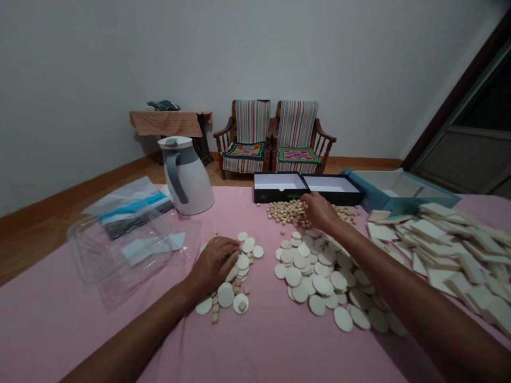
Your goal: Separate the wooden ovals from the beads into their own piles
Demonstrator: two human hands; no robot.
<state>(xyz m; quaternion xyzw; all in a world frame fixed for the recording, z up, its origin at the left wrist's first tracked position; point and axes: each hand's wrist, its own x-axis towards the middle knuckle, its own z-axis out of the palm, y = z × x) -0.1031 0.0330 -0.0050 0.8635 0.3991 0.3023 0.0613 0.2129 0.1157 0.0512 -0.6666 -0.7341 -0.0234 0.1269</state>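
Observation:
My left hand (213, 263) rests over a small group of white discs (225, 294) and small wooden cubes (215, 308), thumb apart from the curved fingers. One of the discs nearest me carries a single cube on top. Farther off, my right hand (319, 210) reaches into a heap of small wooden cubes (285, 213), its fingers bent down and drawn together. Whatever sits between those fingertips is hidden. Below the right forearm spreads a large pile of white discs (319, 266).
Clear plastic trays (115, 250) and a white jug (189, 181) stand left on the pink cloth (263, 340). Behind the cubes are a black box (279, 196) and its other half (335, 198). A blue box (379, 197) and stacked white rectangular pieces (443, 244) lie right.

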